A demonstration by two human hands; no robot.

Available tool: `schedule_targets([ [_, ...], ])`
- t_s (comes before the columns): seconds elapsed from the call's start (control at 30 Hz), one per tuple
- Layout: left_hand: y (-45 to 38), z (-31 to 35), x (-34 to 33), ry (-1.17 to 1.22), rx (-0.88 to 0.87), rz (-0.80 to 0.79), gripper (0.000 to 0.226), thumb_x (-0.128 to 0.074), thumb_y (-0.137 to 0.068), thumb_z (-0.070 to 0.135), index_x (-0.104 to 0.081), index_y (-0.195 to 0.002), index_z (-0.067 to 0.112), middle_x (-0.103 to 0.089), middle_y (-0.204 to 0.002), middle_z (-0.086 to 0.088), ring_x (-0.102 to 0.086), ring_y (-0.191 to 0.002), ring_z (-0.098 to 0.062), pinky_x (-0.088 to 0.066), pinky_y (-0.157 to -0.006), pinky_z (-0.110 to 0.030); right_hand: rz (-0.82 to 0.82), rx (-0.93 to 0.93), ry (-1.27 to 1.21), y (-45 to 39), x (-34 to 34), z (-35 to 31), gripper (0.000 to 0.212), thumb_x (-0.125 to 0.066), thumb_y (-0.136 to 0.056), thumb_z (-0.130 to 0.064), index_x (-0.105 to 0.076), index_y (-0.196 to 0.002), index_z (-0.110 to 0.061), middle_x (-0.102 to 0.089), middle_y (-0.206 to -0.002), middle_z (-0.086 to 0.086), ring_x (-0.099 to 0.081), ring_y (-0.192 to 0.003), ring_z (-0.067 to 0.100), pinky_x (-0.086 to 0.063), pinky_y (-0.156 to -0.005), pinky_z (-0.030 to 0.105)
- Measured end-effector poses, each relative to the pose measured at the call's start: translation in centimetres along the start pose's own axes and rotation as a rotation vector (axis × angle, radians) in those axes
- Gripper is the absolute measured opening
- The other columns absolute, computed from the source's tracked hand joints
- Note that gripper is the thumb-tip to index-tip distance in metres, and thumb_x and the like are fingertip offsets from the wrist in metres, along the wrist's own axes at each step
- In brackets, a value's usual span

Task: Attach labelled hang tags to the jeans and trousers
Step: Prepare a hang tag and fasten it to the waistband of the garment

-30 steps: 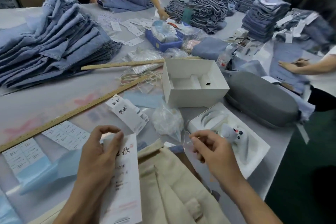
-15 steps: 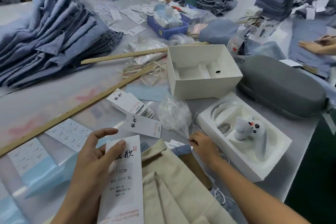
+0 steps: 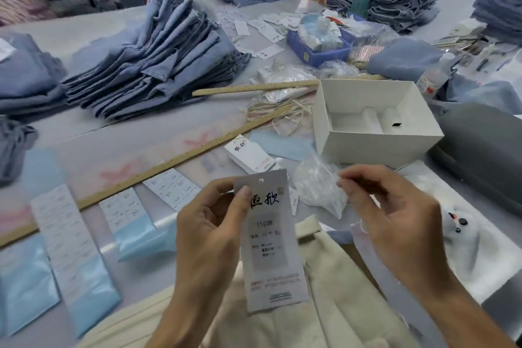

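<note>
My left hand (image 3: pixel 207 237) holds a long white hang tag (image 3: pixel 271 243) upright, thumb pressed on its face near the printed characters; a small hole sits at the tag's top. My right hand (image 3: pixel 395 223) is raised beside it with fingertips pinched together, apparently on a thin clear fastener that trails down below the hand. Cream trousers (image 3: pixel 324 305) lie under both hands at the table's near edge. A small stack of hang tags (image 3: pixel 250 155) lies beyond, and a clear bag of fasteners (image 3: pixel 319 186) sits between the hands and a white box.
Label sheets (image 3: pixel 172 189) and a long wooden ruler (image 3: pixel 158 169) lie to the left. A pile of folded jeans (image 3: pixel 158 65) stands at the back left. An open white box (image 3: pixel 372 121), a grey case (image 3: pixel 485 150) and a white tray (image 3: pixel 485 265) are on the right. Other people work across the table.
My left hand has lifted the tag upright off the trousers. My right hand came up from the table by the fastener bag to the level of the tag's top.
</note>
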State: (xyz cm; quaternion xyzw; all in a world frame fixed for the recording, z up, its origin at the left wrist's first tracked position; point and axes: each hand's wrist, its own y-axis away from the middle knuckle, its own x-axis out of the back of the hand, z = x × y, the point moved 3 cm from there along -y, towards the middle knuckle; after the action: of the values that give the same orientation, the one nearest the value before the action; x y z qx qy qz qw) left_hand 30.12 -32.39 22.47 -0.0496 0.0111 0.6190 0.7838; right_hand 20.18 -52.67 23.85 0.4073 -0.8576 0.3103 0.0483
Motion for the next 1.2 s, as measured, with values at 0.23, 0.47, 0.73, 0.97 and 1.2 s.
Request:
schedule_targets([
  [0.23, 2.6, 4.7, -0.1, 0.08, -0.203, -0.034, 0.015, -0.066, -0.091, 0.011, -0.074, -0.097, 0.023, -0.079, -0.088, 0.003, -0.075, -0.078, -0.009, -0.056, -0.065, -0.017, -0.072, 0.203, 0.005, 0.2, -3.7, -9.5, 0.006, -0.072, -0.089, -0.012, -0.075, -0.094, -0.015, -0.071, -0.091, -0.007, -0.067, -0.082, 0.02, -0.052, -0.07, 0.028],
  [0.47, 4.7, 6.7, 1.0, -0.018, -0.301, -0.09, 0.017, -0.064, -0.094, 0.038, -0.07, -0.11, 0.039, -0.078, -0.101, 0.013, -0.075, -0.093, -0.009, -0.062, -0.065, -0.03, 0.006, 0.299, 0.23, 0.3, -3.9, -11.9, 0.007, -0.076, -0.09, -0.007, -0.076, -0.093, -0.013, -0.069, -0.09, -0.005, -0.064, -0.078, 0.013, -0.05, -0.074, 0.019],
  [0.73, 4.9, 7.3, 2.0, 0.18, -0.184, -0.149, 0.018, -0.06, -0.097, 0.024, -0.077, -0.102, 0.022, -0.078, -0.098, -0.004, -0.075, -0.089, -0.02, -0.06, -0.062, -0.03, 0.016, 0.352, 0.257, 1.1, -3.5, -13.5, 0.022, -0.082, -0.082, -0.007, -0.073, -0.102, -0.011, -0.07, -0.086, -0.005, -0.067, -0.076, 0.011, -0.054, -0.075, 0.021],
  [0.97, 5.0, 6.7, 2.2, 0.147, -0.182, -0.19, 0.025, -0.067, -0.086, 0.009, -0.078, -0.104, 0.023, -0.079, -0.102, -0.001, -0.075, -0.096, -0.02, -0.058, -0.079, -0.025, -0.078, 0.326, 0.309, 1.4, -3.2, -14.1, 0.02, -0.081, -0.082, -0.016, -0.069, -0.097, -0.018, -0.068, -0.084, -0.01, -0.065, -0.078, 0.004, -0.053, -0.072, 0.02],
  [1.2, 4.5, 6.1, 2.6, 0.096, -0.217, -0.179, 0.02, -0.076, -0.083, -0.002, -0.078, -0.093, 0.015, -0.077, -0.092, -0.006, -0.073, -0.085, -0.019, -0.056, -0.075, -0.023, -0.192, 0.239, 0.255, 1.4, -3.0, -14.0, 0.02, -0.082, -0.082, -0.019, -0.067, -0.095, -0.023, -0.069, -0.083, -0.014, -0.068, -0.079, 0.008, -0.056, -0.068, 0.029],
])
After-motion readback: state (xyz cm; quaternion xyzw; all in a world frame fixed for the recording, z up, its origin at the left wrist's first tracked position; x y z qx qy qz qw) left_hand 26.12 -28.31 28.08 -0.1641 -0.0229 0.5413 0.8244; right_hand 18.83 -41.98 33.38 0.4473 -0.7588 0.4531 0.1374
